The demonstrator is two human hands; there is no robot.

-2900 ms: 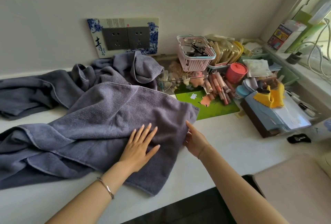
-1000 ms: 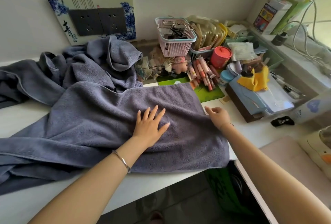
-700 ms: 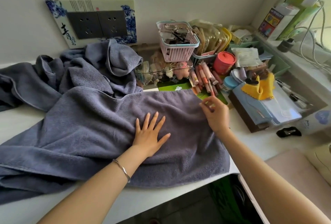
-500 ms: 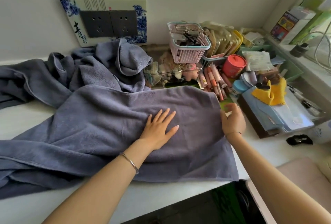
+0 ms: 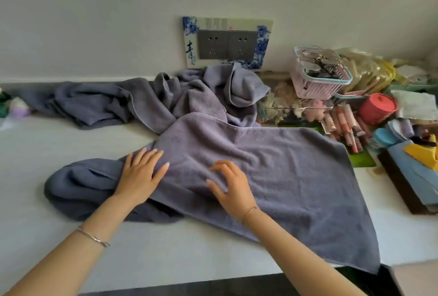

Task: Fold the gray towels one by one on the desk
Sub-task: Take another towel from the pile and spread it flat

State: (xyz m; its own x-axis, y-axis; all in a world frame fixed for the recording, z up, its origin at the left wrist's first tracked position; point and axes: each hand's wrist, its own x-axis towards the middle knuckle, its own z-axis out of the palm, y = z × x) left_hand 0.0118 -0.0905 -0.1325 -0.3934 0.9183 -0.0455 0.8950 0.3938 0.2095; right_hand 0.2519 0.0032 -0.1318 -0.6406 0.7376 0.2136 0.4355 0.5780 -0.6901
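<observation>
A large gray towel (image 5: pixel 296 177) lies spread across the white desk (image 5: pixel 166 253), its right end flat and its left end bunched in folds. My left hand (image 5: pixel 139 175) rests flat on the towel near the bunched part, fingers straight. My right hand (image 5: pixel 233 184) sits on the towel's middle with fingers loosely bent and spread, holding nothing. Another gray towel (image 5: pixel 132 104) lies crumpled behind, against the wall.
Clutter fills the desk's right side: a pink basket (image 5: pixel 320 78), a red jar (image 5: pixel 376 108), cosmetic tubes (image 5: pixel 346 127), a green mat (image 5: pixel 362 160) and a dark box with blue and yellow cloths (image 5: pixel 412 177). A wall socket panel (image 5: pixel 227 42) is behind the towels.
My right hand left the towel's right edge and moved left onto its middle. My left hand slid left toward the bunched end. The camera view turned left.
</observation>
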